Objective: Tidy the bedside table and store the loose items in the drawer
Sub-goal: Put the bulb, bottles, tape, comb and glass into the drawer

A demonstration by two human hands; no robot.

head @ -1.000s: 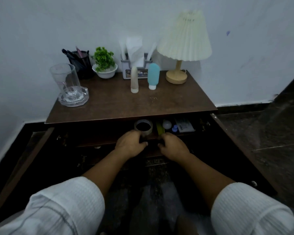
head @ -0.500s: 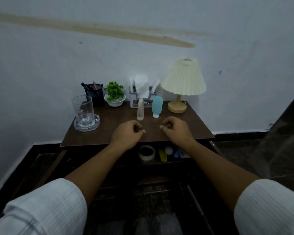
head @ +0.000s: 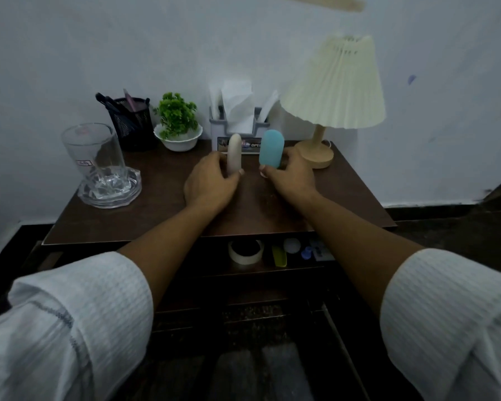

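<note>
Glassware sits far left on the bedside table [head: 156, 221]: a clear jug [head: 94, 151] stands in a chunky glass dish [head: 110, 195]. Moving right, a black mesh pen pot [head: 132, 125] is against the wall, then a small green plant [head: 176, 115] in a white bowl.

Now the action. The left hand [head: 209, 180] has fingers and thumb curled round the lower part of a slim cream bottle [head: 234, 150], which is upright just in front of a grey tissue holder [head: 237, 128]. Just beside it is a fatter blue bottle [head: 271, 150], also upright. The right hand [head: 294, 176] grips it low down, thumb on the near side, fingers curled behind. That makes 2 hands on 2 bottles. Whether the bottoms touch the wood, I cannot tell, since the hands hide them.

Further right, a lamp [head: 334, 82] with a pleated cream shade stands at the back corner on a wooden base.

Below the table's front edge the drawer [head: 243, 272] is pulled out. It holds, left to right, a roll of tape [head: 246, 253], a yellow-green item [head: 279, 256], a white ball [head: 291, 245] and a small blue cap [head: 306, 252], all close together.
</note>
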